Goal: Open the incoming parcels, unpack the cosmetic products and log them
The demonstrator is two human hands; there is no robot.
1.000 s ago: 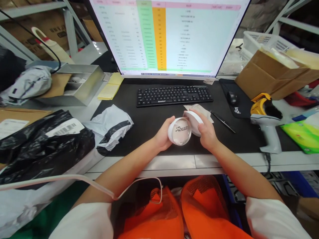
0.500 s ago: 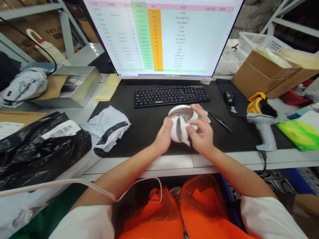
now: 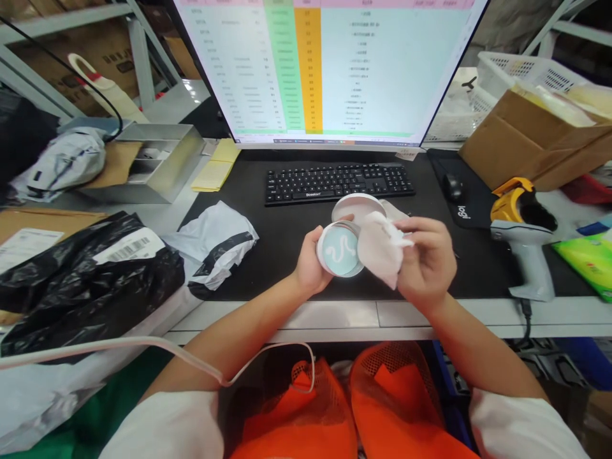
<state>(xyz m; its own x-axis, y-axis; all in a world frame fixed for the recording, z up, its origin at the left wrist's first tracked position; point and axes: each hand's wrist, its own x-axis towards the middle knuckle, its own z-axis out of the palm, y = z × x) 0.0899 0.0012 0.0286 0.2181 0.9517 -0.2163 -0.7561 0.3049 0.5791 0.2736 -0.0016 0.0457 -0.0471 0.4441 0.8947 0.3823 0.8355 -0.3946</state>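
Over the desk, my left hand (image 3: 313,261) is closed around a round white box (image 3: 321,247), tilted toward me. Its inside shows light blue with a white squiggle; whether that is a print or an object I cannot tell. A round white lid (image 3: 356,205) stands up behind the box, close to my left fingertips. To the right, my right hand (image 3: 428,261) pinches a soft white pouch or tissue wrap (image 3: 380,248) by its edge. That wrap hangs beside the box and covers part of its right rim.
A keyboard (image 3: 339,183) lies behind my hands, below a monitor (image 3: 377,76). At right are a mouse (image 3: 452,187), a barcode scanner (image 3: 530,255) and a cardboard box (image 3: 526,137). Plastic mailers (image 3: 217,245) and a black parcel (image 3: 95,287) lie at left.
My right hand has moved right, drawing the white wrap out of the round box. The light blue inside of the box now shows. The whole view has shifted slightly.
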